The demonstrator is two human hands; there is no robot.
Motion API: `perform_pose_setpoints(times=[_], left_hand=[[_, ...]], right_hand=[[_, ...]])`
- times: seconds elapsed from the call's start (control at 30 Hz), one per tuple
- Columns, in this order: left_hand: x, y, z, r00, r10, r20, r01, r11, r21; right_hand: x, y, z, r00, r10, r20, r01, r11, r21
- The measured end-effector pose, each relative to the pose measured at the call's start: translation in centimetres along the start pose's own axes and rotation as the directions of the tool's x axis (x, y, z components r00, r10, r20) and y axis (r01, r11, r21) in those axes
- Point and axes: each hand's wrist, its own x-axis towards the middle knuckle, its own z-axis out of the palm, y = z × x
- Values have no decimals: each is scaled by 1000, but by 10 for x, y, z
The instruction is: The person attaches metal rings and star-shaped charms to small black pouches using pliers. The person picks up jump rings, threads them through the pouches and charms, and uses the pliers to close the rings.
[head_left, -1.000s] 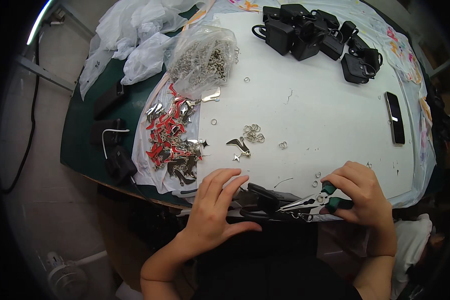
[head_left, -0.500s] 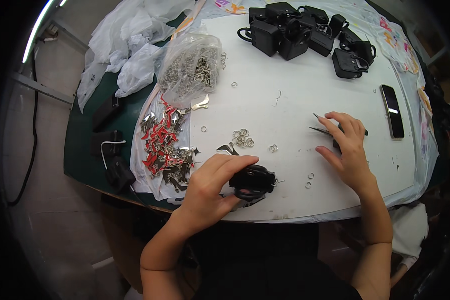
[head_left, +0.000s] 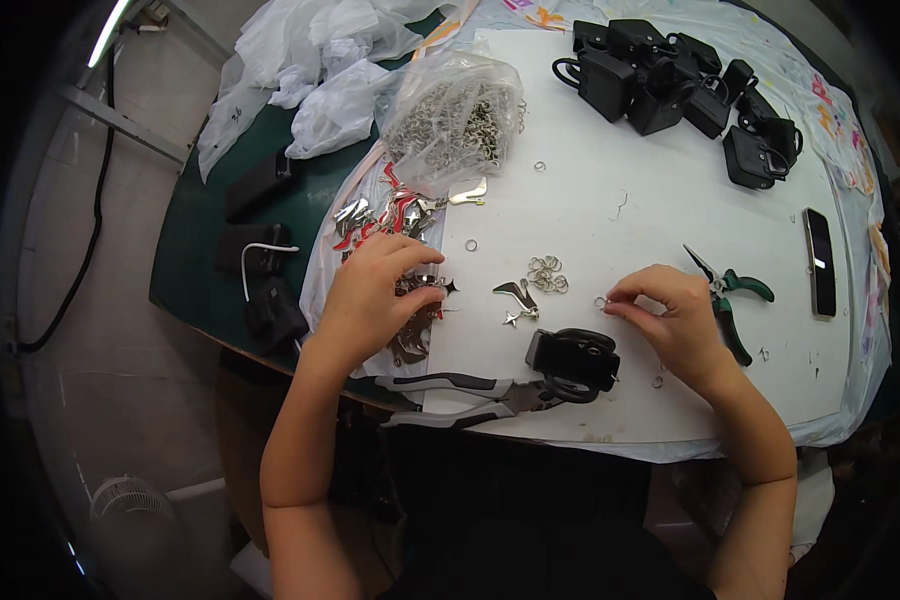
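Note:
My left hand (head_left: 370,295) is over the pile of red and silver shoe-shaped charms (head_left: 400,215), thumb and forefinger apart, nothing visible between them. My right hand (head_left: 665,310) pinches a small metal ring (head_left: 600,302) between thumb and fingertips. Between the hands, a small black box-shaped bag (head_left: 575,360) rests on the white board. Just beyond the bag are a high-heel charm with a star (head_left: 520,296) and a cluster of loose rings (head_left: 547,275). Green-handled needle-nose pliers (head_left: 727,290) lie open to the right of my right hand.
Larger grey-and-black pliers (head_left: 450,384) lie along the near edge, their jaws by the bag. A clear plastic bag of metal rings (head_left: 450,120) sits at the back left. Several black bags (head_left: 660,80) are heaped at the back right. A phone (head_left: 820,262) lies far right.
My left hand has let go of the small black bag and moved left to the charms. The right hand has left the green pliers and now pinches a ring. The head view has shifted.

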Motion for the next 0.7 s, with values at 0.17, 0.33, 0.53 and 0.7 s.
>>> perform_pose_setpoints(times=[0.17,0.33,0.53,0.7], left_hand=[[11,9,0,957,-149,248,154,988,-3],[20,10,-13,906,-295,302,364,908,-207],[17,7,-25,966,-242,89,257,879,-400],[18,18,-29,968,-233,-91,171,881,-442]], right_hand=[[9,-20,-4,994,-60,-90,64,997,34],[14,-30,-9,997,-40,-66,48,992,119],[13,-26,-6,997,-16,-77,32,975,221],[11,-26,-6,998,3,-63,14,965,261]])
